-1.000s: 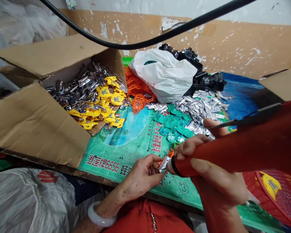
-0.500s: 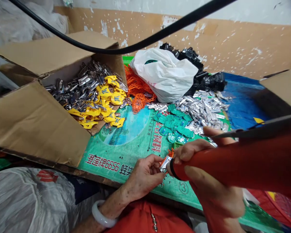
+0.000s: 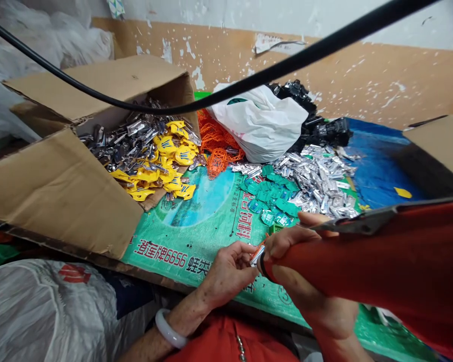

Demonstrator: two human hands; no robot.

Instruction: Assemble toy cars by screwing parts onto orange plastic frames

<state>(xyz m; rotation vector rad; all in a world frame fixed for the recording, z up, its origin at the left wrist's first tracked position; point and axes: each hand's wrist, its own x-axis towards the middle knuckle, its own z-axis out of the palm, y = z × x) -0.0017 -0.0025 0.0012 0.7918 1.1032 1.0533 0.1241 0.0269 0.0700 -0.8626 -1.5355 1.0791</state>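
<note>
Near the table's front edge, my left hand [image 3: 230,269] pinches a small orange and silver piece [image 3: 257,255] between thumb and fingers. My right hand [image 3: 309,271] is wrapped round a long red tool [image 3: 340,261] with a black ring at its tip. That tip meets the small piece. A grey metal lever [image 3: 362,221] runs along the tool's upper side. Just beyond my hands lie green pieces [image 3: 274,193] and a heap of silver pieces [image 3: 317,176].
An open cardboard box [image 3: 60,186] at left holds yellow pieces [image 3: 166,146] and dark metallic ones. Behind are orange mesh pieces [image 3: 217,143], a white bag [image 3: 264,125] and black parts [image 3: 324,130]. A black cable [image 3: 196,104] hangs across the view. Another box [image 3: 441,146] stands right.
The red tool's tip and my right hand have shifted slightly left, and the small piece is now tilted and more covered by the tip. The view has shifted a little.
</note>
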